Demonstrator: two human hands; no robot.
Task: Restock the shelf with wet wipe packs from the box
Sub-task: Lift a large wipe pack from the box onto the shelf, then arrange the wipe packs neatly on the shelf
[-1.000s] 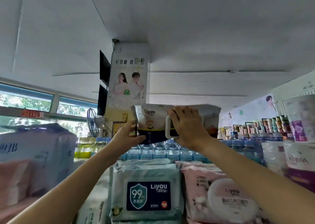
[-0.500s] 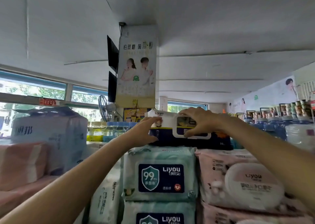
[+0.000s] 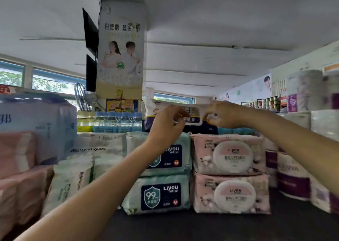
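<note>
A white and navy wet wipe pack (image 3: 190, 117) lies flat on top of the teal Liyou pack stack (image 3: 165, 195) and the pink Liyou pack stack (image 3: 231, 156) on the dark shelf (image 3: 201, 226). My left hand (image 3: 166, 125) hovers just in front of the pack's middle, fingers loosely curled, holding nothing. My right hand (image 3: 224, 115) is at the right end of the pack's lid, its curled fingertips on the lid's edge. No box is in view.
White baby wipes packs (image 3: 73, 174) and pink tissue bundles (image 3: 16, 152) stand to the left. Toilet paper rolls (image 3: 293, 174) stand at the right. Water bottles (image 3: 117, 121) sit behind the stacks, below a pillar with a poster (image 3: 121, 48).
The pack came down from overhead onto the stacks. My left hand has slid off its left end to the front, and my right hand has shifted to the lid's right end. My view tilted down.
</note>
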